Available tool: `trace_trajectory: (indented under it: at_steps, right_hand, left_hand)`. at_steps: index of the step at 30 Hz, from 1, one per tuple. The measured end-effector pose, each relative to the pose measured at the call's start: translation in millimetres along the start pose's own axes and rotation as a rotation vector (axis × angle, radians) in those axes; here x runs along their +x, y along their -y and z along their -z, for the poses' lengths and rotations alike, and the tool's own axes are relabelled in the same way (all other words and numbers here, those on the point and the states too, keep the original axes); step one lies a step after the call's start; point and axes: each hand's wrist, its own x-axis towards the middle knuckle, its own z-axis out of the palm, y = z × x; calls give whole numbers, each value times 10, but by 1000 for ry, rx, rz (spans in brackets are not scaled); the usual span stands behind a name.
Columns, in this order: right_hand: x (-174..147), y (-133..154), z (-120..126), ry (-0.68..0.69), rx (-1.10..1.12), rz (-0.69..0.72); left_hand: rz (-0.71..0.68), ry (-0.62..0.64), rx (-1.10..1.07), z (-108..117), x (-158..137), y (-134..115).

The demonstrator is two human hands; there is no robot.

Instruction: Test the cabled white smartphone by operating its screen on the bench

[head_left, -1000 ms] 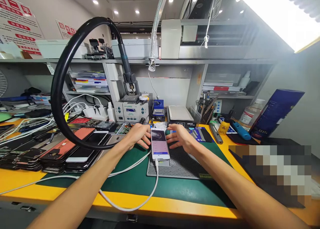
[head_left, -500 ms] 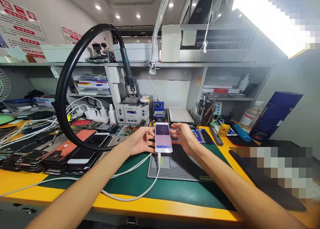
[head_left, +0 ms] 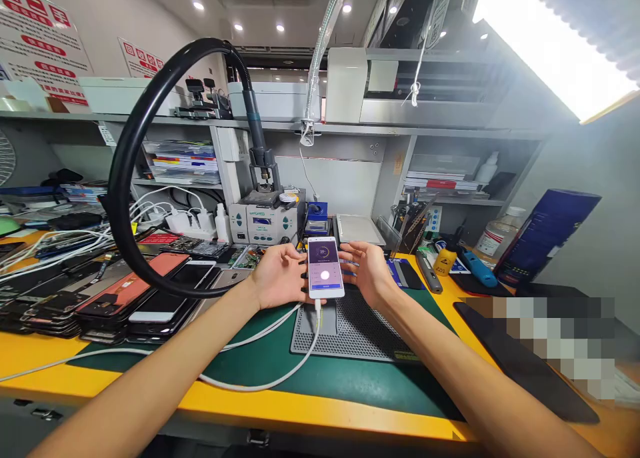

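A white smartphone (head_left: pixel 325 271) is held up, screen facing me, above the grey perforated pad (head_left: pixel 367 331). Its display is dark purple on top and pale below, with a bright white round spot in the pale part. My left hand (head_left: pixel 280 277) grips it from the left, fingers reaching behind and under its lower edge. On the other side, the fingers of my right hand (head_left: pixel 367 271) are curled against the right edge; their tips are partly hidden behind the phone. A white charging cable (head_left: pixel 317 338) is plugged into the phone's bottom end and loops down over the green mat (head_left: pixel 360 385).
Stacked phones and screens (head_left: pixel 165 298) crowd the left side, under a thick black hose (head_left: pixel 117 178). Behind stands a rework station (head_left: pixel 265 225). To the right are a yellow bottle (head_left: pixel 445 261), a blue tool (head_left: pixel 480 268) and a black mat (head_left: pixel 530 371). A bright lamp (head_left: pixel 550 45) hangs above.
A bright white round spot has appeared on the lower part of the phone's screen. The view has shifted slightly; both hands keep nearly the same hold.
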Motion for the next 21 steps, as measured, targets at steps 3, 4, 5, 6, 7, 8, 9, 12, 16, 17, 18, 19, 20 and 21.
trace_trajectory:
  at_steps: [3, 4, 5, 6, 7, 8, 9, 12, 16, 17, 18, 19, 20, 21]
  right_hand:
    - [12, 0, 10, -1, 1, 17]
    - [12, -3, 8, -9, -1, 17]
    - [11, -8, 4, -18, -5, 9]
    - [8, -18, -3, -20, -6, -10]
    - [2, -34, -11, -14, -3, -46]
    - [-5, -55, -21, 5, 6, -97]
    - [-12, -80, -30, 39, 24, -152]
    - [-34, -166, -58, 178, 97, -229]
    - [-58, -222, -89, 230, 156, -238]
    - [-67, -221, -96, 236, 165, -260]
    - [-76, -216, -103, 247, 173, -286]
    - [-86, -209, -109, 260, 177, -312]
    - [-95, -201, -113, 272, 180, -336]
    - [-102, -193, -114, 288, 182, -362]
  left_hand:
    - [-46, 46, -20, -19, 0, 19]
    - [-56, 60, -25, -26, 2, 23]
    - [-66, 71, -30, -31, 5, 27]
    - [-76, 80, -35, -35, 8, 31]
    - [-88, 86, -39, -37, 10, 33]
    - [-100, 90, -42, -37, 12, 34]
    - [-113, 92, -45, -37, 12, 34]
    - [-131, 88, -45, -40, 7, 28]
    - [-142, 82, -41, -68, -2, 28]
    - [-147, 84, -39, -75, -2, 32]
    - [-150, 85, -36, -80, 0, 39]
    - [-150, 84, -31, -83, 3, 48]
    - [-150, 80, -24, -83, 7, 57]
    - [-151, 72, -12, -81, 11, 67]
